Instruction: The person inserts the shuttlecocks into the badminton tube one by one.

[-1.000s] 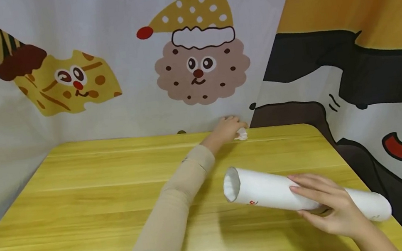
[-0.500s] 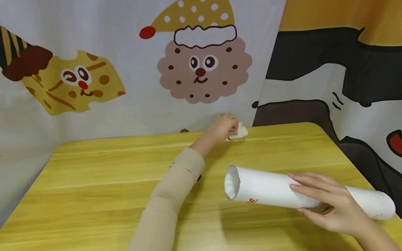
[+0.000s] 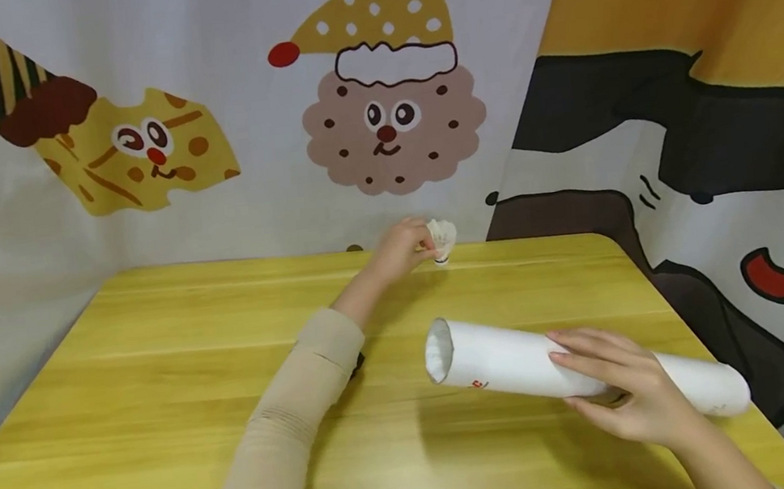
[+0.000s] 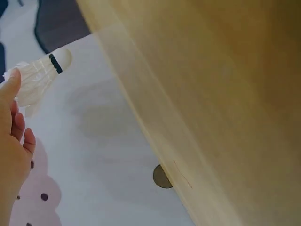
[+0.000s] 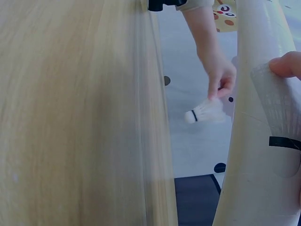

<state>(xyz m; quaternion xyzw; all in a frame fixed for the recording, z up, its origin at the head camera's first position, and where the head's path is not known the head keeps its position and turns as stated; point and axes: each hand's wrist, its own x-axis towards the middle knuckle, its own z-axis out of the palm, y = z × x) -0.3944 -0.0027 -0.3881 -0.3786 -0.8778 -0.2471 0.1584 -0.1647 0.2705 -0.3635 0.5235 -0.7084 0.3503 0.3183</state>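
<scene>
Near the table's far edge, my left hand [image 3: 400,250] pinches a white shuttlecock [image 3: 444,236] by its feathers. It is roughly upright, cork end down, in the head view. The left wrist view shows the thumb on the feather skirt and a dark band beside the rounded cork of the shuttlecock [image 4: 41,80]. My right hand [image 3: 626,387] grips a long white shuttlecock tube [image 3: 501,357] around its middle. The tube's open end faces left and its inside is only partly visible. A shuttlecock picture is printed on the tube [image 5: 254,155] in the right wrist view.
A wood-grain table [image 3: 164,419] lies under both hands, its far edge against a white printed curtain [image 3: 272,226]. More printed cloth [image 3: 713,229] hangs at the right. A dark piece of the wrist gear [image 3: 358,364] shows beneath the left sleeve.
My left hand has drawn the shuttlecock leftward from the table's far edge, lifting and turning it more upright. The right hand keeps its grip on the tube, which has barely moved.
</scene>
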